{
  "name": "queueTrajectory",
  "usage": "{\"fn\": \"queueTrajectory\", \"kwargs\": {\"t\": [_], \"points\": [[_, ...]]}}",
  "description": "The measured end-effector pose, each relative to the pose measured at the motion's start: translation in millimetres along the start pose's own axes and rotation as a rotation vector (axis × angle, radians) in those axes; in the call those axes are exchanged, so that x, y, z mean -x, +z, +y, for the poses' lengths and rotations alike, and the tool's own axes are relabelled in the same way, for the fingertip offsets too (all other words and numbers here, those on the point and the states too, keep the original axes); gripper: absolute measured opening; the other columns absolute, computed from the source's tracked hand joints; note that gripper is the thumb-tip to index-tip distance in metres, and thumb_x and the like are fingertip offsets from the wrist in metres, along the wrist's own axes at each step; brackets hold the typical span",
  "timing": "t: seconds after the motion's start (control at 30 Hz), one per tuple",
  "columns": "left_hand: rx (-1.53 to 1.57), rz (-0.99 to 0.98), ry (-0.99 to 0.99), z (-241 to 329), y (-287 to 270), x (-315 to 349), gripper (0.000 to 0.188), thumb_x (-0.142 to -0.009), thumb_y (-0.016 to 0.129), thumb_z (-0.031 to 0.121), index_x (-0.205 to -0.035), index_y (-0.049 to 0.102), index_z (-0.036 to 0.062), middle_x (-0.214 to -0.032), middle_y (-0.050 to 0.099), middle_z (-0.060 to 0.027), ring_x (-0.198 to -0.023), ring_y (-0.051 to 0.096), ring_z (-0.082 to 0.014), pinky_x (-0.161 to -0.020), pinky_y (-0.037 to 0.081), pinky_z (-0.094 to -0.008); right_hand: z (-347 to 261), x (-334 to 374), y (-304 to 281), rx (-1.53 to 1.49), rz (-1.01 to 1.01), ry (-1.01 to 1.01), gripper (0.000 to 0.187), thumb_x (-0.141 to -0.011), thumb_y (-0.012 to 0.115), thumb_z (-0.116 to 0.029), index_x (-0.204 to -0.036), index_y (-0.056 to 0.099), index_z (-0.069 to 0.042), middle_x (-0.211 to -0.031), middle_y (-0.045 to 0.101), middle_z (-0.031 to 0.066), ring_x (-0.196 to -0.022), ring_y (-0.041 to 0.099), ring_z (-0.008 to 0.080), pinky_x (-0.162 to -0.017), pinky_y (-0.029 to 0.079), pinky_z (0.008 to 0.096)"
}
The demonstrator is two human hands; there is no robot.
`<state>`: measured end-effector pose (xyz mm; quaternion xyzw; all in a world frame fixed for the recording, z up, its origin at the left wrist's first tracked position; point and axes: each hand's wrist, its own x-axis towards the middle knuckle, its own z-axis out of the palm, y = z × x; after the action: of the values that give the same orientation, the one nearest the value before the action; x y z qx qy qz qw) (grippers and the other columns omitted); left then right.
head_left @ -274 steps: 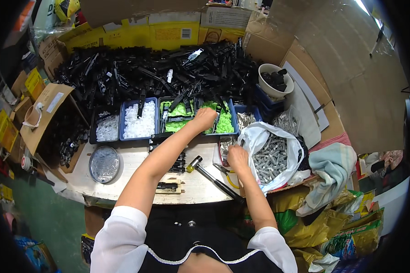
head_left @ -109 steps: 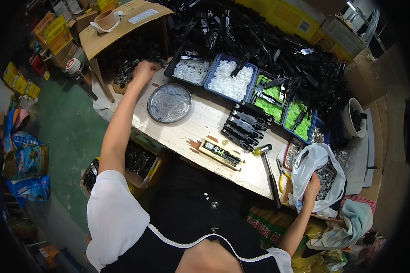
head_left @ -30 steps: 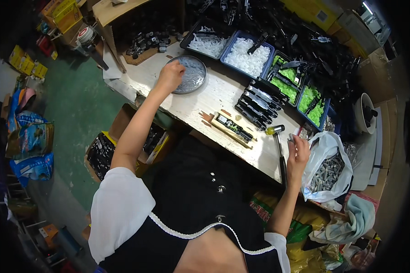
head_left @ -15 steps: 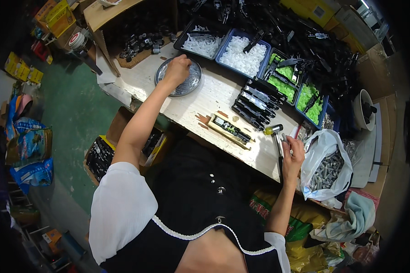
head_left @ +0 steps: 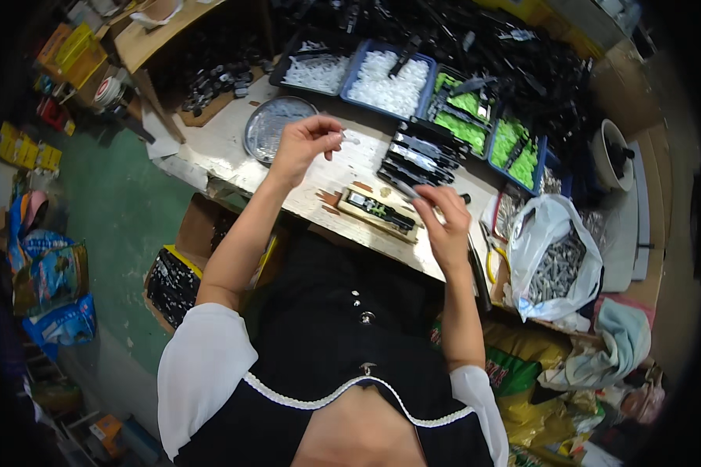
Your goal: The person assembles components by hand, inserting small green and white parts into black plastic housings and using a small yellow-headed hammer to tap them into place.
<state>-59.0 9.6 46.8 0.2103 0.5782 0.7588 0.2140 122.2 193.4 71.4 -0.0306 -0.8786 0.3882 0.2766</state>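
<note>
My left hand (head_left: 302, 149) is raised over the bench, thumb and forefinger closed on a small thin shiny piece (head_left: 351, 138) whose exact kind is too small to tell. To its left lies a round metal dish (head_left: 251, 134) of fine shiny pieces. My right hand (head_left: 446, 226) pinches a small grey elongated part (head_left: 404, 188), just above a wooden block (head_left: 353, 211). In that block sits a black mechanism (head_left: 379, 212) with bright green and silvery bits. Beyond it, several similar black mechanisms (head_left: 420, 159) are lined up side by side.
Blue trays of white pieces (head_left: 389, 82) and green pieces (head_left: 512, 152) stand along the back, before a heap of black parts (head_left: 483, 54). On the right are yellow-handled pliers (head_left: 491, 253) and a white plastic bag (head_left: 533, 226) of grey parts. An open carton (head_left: 191, 241) stands below the bench's left edge.
My left hand has left the round dish and moved right with the small shiny piece. My right hand has come left and up from beside the plastic bag to the wooden block.
</note>
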Motion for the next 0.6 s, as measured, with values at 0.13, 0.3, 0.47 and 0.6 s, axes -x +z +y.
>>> {"fn": "queueTrajectory", "kwargs": {"t": [0.13,0.3,0.47,0.6], "points": [[0.049,-0.133,0.042,3.9,31.3,16.2,0.013,-0.077,0.059,-0.003,-0.091,0.061,-0.0037,-0.082,0.058,-0.0073,-0.069,0.056,-0.0115,-0.059,0.046,-0.0221,-3.4,-10.6,14.1,-0.109,-0.002,0.039,0.013,-0.073,0.064,-0.009,-0.085,0.062,-0.002,-0.071,0.056,0.0061,-0.067,0.054,0.0194,-0.064,0.038,0.0297],[0.109,-0.212,0.078,-2.0,43.8,19.3,0.012,-0.078,0.060,-0.003,-0.090,0.062,-0.0043,-0.086,0.055,-0.0060,-0.072,0.056,-0.0109,-0.059,0.049,-0.0211,2.9,-6.5,8.3,-0.236,-0.033,0.152,0.016,-0.078,0.063,-0.009,-0.090,0.062,0.001,-0.076,0.055,0.0033,-0.069,0.050,0.0104,-0.065,0.040,0.0220],[0.082,-0.195,0.099,-5.8,48.7,21.7,0.012,-0.078,0.060,-0.003,-0.090,0.062,-0.0033,-0.086,0.056,-0.0057,-0.073,0.056,-0.0102,-0.060,0.050,-0.0207,-1.2,-6.7,4.3,-0.323,-0.035,0.222,0.016,-0.075,0.063,-0.008,-0.088,0.062,0.001,-0.072,0.056,0.0066,-0.068,0.055,0.0147,-0.062,0.042,0.0253],[-0.047,-0.189,0.157,-2.0,52.1,24.8,0.012,-0.077,0.060,-0.004,-0.088,0.062,-0.0024,-0.087,0.056,-0.0060,-0.073,0.056,-0.0114,-0.062,0.049,-0.0216,-0.3,-6.2,4.7,-0.324,-0.029,0.224,0.015,-0.075,0.064,-0.009,-0.087,0.062,0.001,-0.072,0.056,0.0065,-0.067,0.054,0.0148,-0.062,0.042,0.0255]]}}
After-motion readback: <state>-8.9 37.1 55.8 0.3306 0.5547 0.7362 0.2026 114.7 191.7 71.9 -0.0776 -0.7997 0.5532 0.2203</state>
